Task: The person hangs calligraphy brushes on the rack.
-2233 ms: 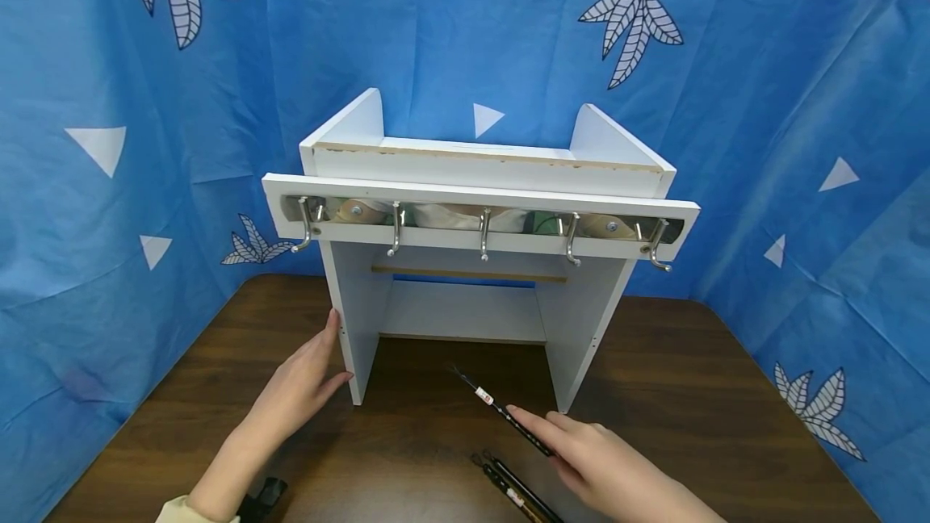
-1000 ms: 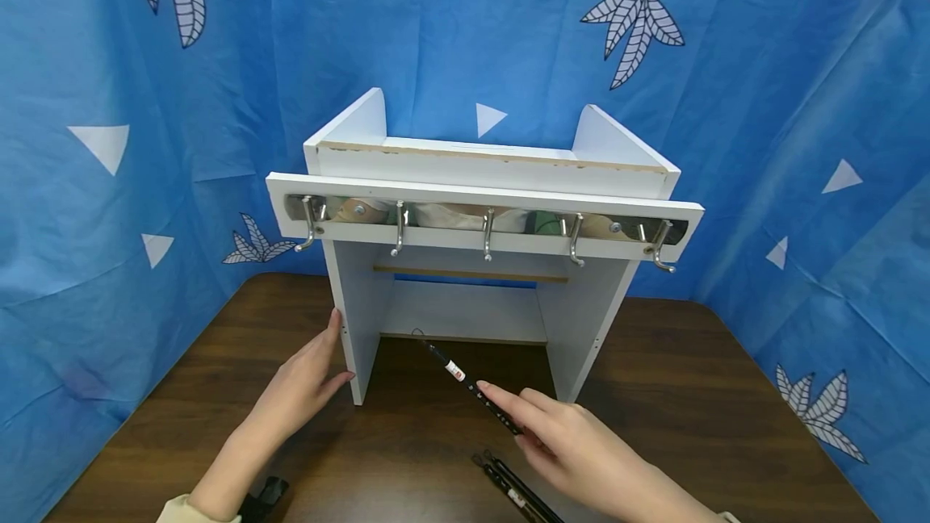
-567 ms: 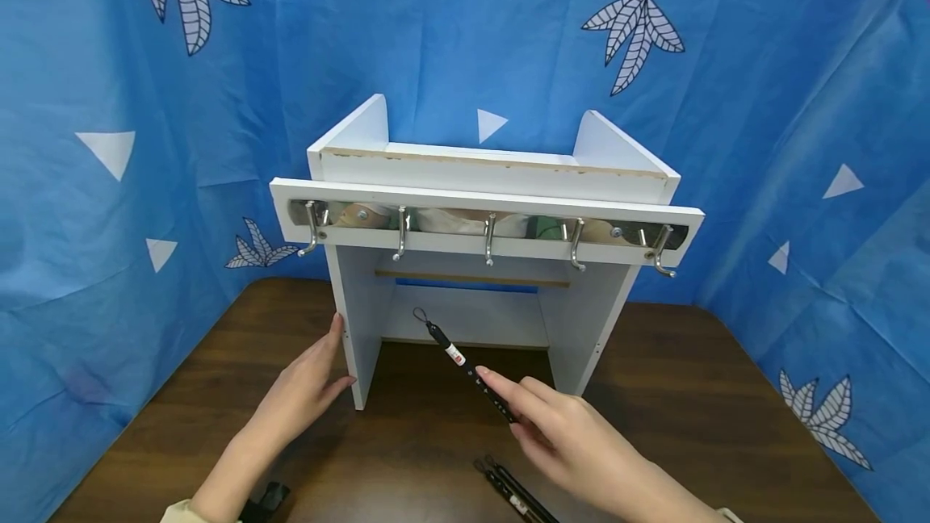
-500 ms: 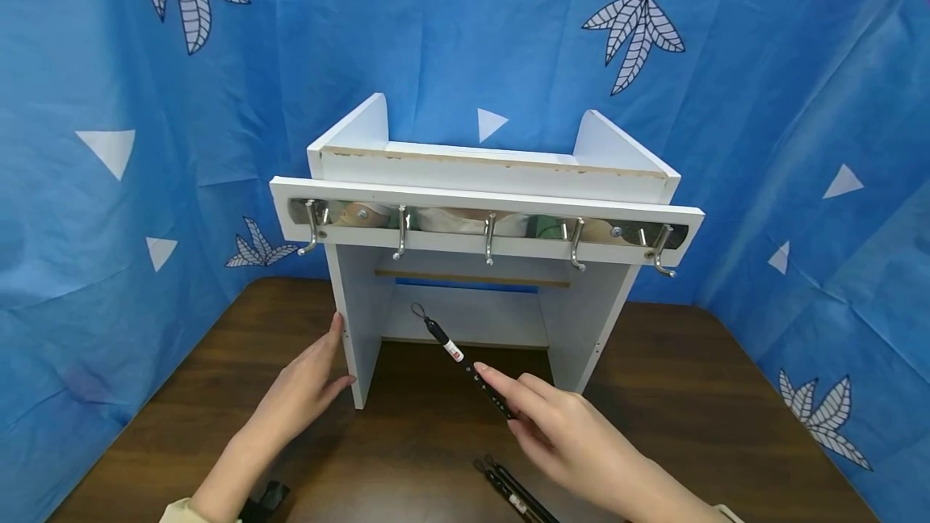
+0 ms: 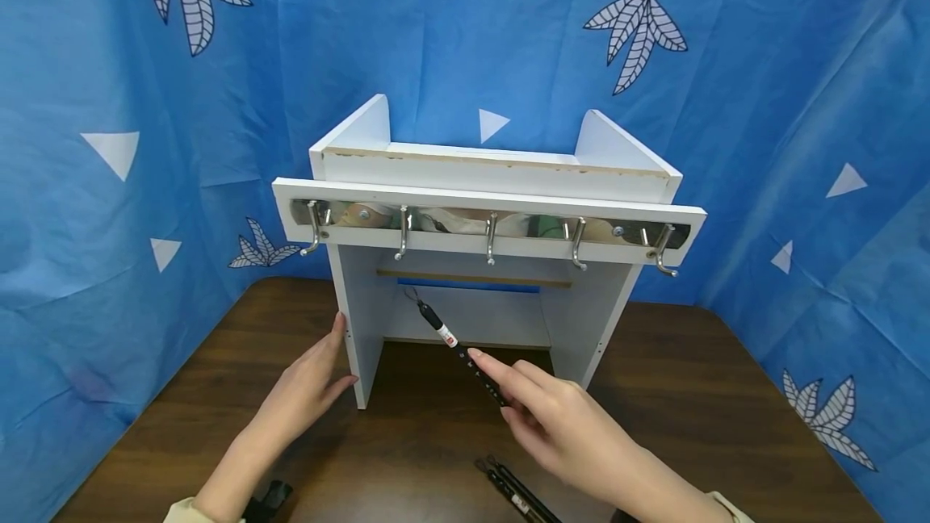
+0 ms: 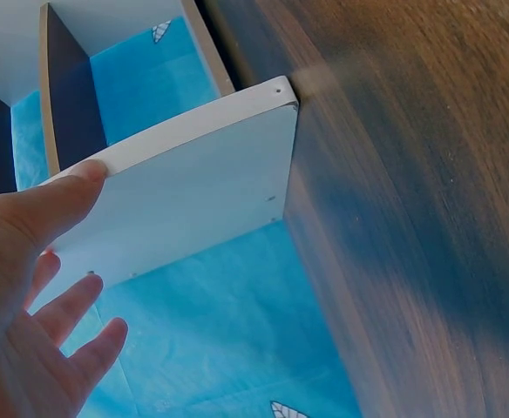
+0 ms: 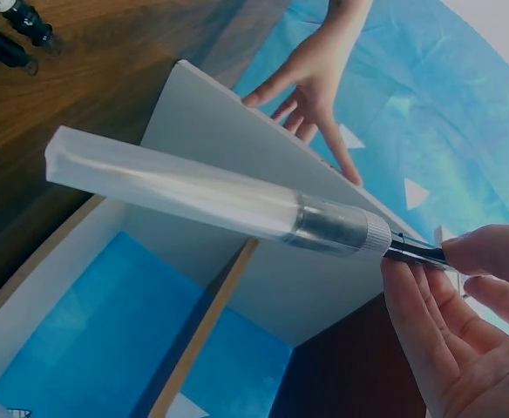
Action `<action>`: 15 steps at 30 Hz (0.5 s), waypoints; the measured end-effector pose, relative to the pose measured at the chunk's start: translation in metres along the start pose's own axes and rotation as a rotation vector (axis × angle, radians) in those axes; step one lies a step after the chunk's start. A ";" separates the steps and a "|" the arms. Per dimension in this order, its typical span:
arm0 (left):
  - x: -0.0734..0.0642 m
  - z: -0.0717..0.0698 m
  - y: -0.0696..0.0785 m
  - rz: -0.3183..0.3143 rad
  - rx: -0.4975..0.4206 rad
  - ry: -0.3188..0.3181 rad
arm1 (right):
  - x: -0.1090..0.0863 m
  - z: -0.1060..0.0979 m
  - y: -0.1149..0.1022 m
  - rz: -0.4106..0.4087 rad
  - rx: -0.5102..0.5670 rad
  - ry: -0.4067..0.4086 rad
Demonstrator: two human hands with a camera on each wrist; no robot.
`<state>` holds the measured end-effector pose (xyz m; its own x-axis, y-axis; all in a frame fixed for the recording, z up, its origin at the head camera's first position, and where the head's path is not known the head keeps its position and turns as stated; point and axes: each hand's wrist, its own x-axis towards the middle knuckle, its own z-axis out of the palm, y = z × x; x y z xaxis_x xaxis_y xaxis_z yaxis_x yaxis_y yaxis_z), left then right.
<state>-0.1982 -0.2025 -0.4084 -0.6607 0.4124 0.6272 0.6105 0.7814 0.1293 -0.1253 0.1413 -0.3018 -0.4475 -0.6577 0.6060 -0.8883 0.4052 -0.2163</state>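
Note:
My right hand (image 5: 563,426) pinches a black calligraphy brush (image 5: 432,317) between thumb and fingers. A cord loop tips its far end, raised in front of the rack's lower opening and below the hooks. In the right wrist view, a clear cap covers the brush's pale bristles (image 7: 228,196). My left hand (image 5: 305,386) touches the left side panel (image 6: 202,187) of a white wooden rack (image 5: 494,172), thumb on its front edge and other fingers spread along the outside. Several metal hooks (image 5: 491,236) line the rack's front rail; the loop is apart from them.
More black brushes (image 5: 516,491) with cord loops lie on the brown table (image 5: 697,394) near the front. A black object (image 5: 269,499) sits beside the left forearm. Blue patterned cloth (image 5: 479,39) hangs behind and along both sides.
The right hand has moved forward and left with the brush, raising its loop from near the table toward the rack's hooks. My left hand stays at the side panel.

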 end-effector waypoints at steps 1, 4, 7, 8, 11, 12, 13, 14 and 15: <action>0.000 0.000 0.000 0.003 0.000 0.003 | 0.001 -0.001 -0.001 0.005 0.002 -0.003; 0.000 0.000 0.000 0.000 -0.004 0.000 | 0.006 -0.003 -0.003 0.023 0.005 -0.013; 0.001 0.000 -0.001 -0.005 -0.007 -0.005 | 0.010 -0.004 -0.004 0.029 0.005 -0.018; 0.001 0.000 -0.001 -0.009 -0.008 -0.009 | 0.011 -0.004 -0.004 0.030 0.004 -0.020; 0.000 -0.001 0.000 -0.018 -0.006 -0.018 | 0.013 -0.005 -0.004 0.036 0.010 -0.028; 0.000 -0.001 0.000 -0.020 -0.004 -0.020 | 0.013 -0.005 -0.004 0.040 0.014 -0.031; 0.000 -0.001 0.000 -0.019 -0.004 -0.020 | 0.014 -0.005 -0.005 0.042 0.015 -0.034; 0.000 -0.001 0.000 -0.018 -0.003 -0.019 | 0.014 -0.005 -0.005 0.045 0.017 -0.038; 0.000 -0.001 0.000 -0.015 -0.003 -0.016 | 0.014 -0.005 -0.005 0.047 0.019 -0.040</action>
<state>-0.1972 -0.2032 -0.4076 -0.6768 0.4080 0.6127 0.6018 0.7860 0.1414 -0.1266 0.1333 -0.2882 -0.4921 -0.6633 0.5638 -0.8679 0.4242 -0.2584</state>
